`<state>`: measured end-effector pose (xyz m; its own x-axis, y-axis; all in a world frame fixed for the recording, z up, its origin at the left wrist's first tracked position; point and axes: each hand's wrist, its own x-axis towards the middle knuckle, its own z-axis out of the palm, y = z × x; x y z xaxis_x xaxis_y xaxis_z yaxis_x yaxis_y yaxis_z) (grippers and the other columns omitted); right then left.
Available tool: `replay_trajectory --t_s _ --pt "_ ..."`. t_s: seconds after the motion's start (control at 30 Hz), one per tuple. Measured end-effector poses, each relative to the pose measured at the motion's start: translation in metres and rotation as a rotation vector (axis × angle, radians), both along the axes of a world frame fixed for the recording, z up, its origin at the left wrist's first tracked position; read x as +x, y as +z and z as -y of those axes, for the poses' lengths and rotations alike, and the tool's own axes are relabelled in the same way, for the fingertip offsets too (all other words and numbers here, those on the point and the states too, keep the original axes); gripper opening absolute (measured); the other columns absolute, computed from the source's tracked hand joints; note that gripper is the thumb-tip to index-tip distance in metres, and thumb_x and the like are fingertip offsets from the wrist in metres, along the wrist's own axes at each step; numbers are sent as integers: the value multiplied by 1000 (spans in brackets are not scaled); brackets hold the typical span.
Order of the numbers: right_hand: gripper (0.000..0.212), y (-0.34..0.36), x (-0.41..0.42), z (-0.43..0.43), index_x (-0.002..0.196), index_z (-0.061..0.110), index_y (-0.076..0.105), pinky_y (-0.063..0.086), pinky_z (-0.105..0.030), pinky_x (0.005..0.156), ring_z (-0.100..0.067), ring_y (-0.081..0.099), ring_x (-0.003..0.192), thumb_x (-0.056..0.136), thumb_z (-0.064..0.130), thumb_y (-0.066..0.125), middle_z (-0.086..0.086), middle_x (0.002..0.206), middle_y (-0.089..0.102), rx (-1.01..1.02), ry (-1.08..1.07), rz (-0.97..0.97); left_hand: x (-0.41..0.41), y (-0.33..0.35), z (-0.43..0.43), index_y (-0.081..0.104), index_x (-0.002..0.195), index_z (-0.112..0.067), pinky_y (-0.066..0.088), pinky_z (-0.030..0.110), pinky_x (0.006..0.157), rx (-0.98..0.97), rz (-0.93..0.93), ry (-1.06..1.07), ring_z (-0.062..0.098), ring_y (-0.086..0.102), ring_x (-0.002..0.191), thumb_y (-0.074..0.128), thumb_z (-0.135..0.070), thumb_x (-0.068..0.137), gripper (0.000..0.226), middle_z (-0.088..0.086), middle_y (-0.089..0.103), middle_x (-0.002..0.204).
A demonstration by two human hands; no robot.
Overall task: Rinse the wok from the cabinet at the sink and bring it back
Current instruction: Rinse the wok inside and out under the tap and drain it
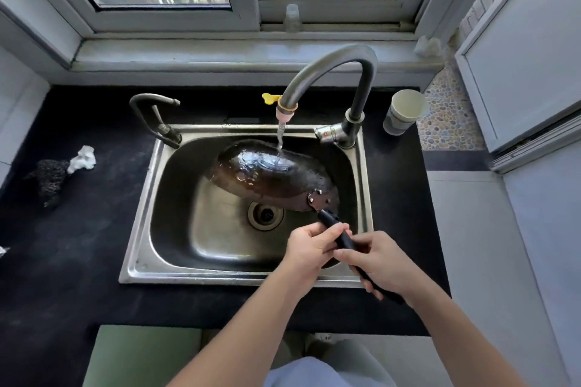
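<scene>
Wok [273,176] tilted underside-up, handle [342,239] toward near-right, both hands gripping.

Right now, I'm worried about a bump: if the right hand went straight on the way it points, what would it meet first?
The right hand would likely first meet the left hand, which grips the wok handle just ahead; depth is unclear.

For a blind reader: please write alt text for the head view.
The left hand and right hand hold the black handle of a wok, underside up in the sink, while water from the faucet runs onto it.
</scene>
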<state>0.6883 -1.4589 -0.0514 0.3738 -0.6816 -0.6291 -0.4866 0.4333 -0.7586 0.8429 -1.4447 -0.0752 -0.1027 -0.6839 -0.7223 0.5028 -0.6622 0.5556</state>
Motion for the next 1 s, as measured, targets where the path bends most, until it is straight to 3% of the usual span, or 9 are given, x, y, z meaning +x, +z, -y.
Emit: replay_trajectory --t_s 0.17,0.33,0.47,0.6,0.73,0.83,0.93,1.0 --pt "18 -6 38 -51 92 15 69 43 -26 38 -19 57 40 93 33 69 -2 55 59 -67 -91 -92 32 -6 -32 70 107 2 58 40 88 -2 -13 -75 29 72 100 63 -10 93 20 22 72 111" --pt "14 -12 74 -97 83 20 70 43 -19 41 -9 60 39 91 31 71 1 54 65 -214 -165 -196 60 -13 -63 69 106 3 58 28 73 11 -38 -127 25 72 94 59 -6 94 17 21 72 106" --pt "4 -30 99 -132 86 24 74 43 -12 52 -1 64 62 86 27 76 9 60 67 -376 -237 -301 76 -21 -82 71 103 -1 56 41 93 3 -56 -142 24 72 99 57 -2 94 16 14 75 105" --pt "6 -41 113 -150 91 21 74 46 -12 56 -1 66 68 86 24 76 15 63 66 -439 -297 -338 84 -23 -92 70 104 -1 51 44 101 -8 -53 -139 21 71 97 56 3 94 18 14 74 107" --pt "18 -42 126 -164 104 20 73 58 -25 69 -9 71 74 88 29 74 11 79 74 -441 -310 -354 95 -24 -102 67 112 0 50 45 102 -22 -60 -159 21 70 101 54 3 95 22 12 74 109" --pt "19 -41 127 -165 104 21 75 60 -34 72 -12 72 76 87 31 74 7 80 76 -408 -329 -324 99 -21 -107 67 114 -1 51 44 101 -46 -66 -167 21 70 101 56 0 94 23 12 74 110" --pt "23 -34 129 -167 91 22 74 59 -42 64 -17 70 64 82 43 70 2 69 74 -345 -324 -271 105 -18 -112 70 111 -4 54 40 94 -49 -121 -141 20 69 97 58 -2 92 21 12 72 107" --pt "28 -28 133 -170 87 22 71 55 -41 47 -21 65 45 80 48 67 -5 57 70 -265 -320 -187 111 -16 -114 67 116 -3 54 36 92 -27 -216 -116 21 67 98 59 -5 91 27 12 70 111"
